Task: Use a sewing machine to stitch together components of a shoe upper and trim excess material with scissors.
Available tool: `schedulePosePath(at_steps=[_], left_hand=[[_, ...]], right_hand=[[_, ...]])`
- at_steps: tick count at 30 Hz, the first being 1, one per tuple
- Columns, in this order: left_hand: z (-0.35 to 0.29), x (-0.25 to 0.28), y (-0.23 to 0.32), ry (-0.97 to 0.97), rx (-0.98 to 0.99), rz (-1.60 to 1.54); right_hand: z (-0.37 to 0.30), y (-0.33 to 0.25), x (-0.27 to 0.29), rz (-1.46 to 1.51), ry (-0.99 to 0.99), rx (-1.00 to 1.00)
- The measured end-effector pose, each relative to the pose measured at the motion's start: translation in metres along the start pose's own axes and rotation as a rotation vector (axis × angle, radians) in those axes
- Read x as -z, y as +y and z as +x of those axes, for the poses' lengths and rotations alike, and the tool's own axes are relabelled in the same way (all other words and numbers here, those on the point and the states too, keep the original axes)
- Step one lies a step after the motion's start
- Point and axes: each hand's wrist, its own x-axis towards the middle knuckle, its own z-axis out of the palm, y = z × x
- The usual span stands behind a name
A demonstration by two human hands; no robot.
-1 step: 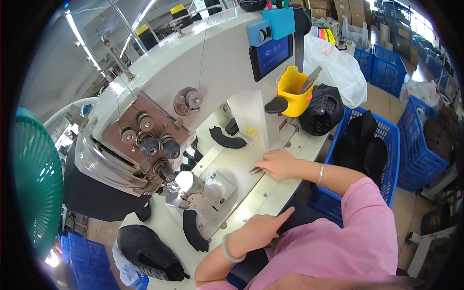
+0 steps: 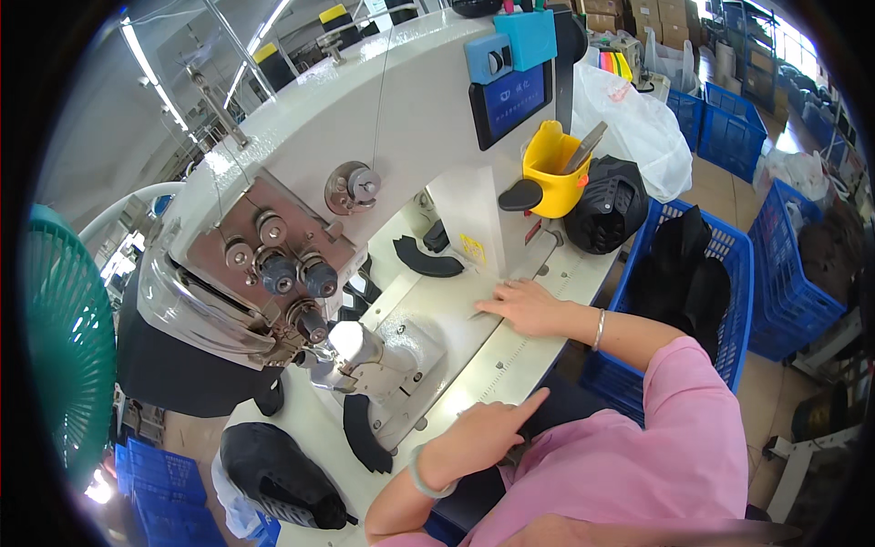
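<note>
Little has shifted: our right hand (image 2: 519,305) still pinches a metal tool (image 2: 478,315) at its fingertips; our left hand (image 2: 478,432) looks empty.

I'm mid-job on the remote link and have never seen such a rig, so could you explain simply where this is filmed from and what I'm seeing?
There is no robot here, just a person's bare hands. A wide fisheye camera on the head looks down, so straight edges bend near the rim. The big white machine looks like a sewing machine, with thread running to its knobs. On its white table lie two curved black pieces, and a black shoe-like item is at the left end. The right hand rests on the table and seems to hold a small metal tool, only its tip showing. The left hand points with its index finger; nothing shows in it.
</note>
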Motion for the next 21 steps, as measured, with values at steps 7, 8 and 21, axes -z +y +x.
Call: schedulePosePath(at_steps=[7, 8, 21], left_hand=[[-0.097, -0.008, -0.048, 0.493, 0.286, -0.216], [-0.110, -0.003, -0.056, 0.631, 0.473, -0.137], [-0.179, 0.035, -0.275, 0.690, 1.574, 0.373]], right_hand=[[-0.032, 0.024, 0.041, -0.183, 0.579, -0.161], [-0.041, 0.029, 0.061, -0.257, 0.746, -0.254], [-0.116, 0.165, 0.049, -0.202, 0.473, -0.993]])
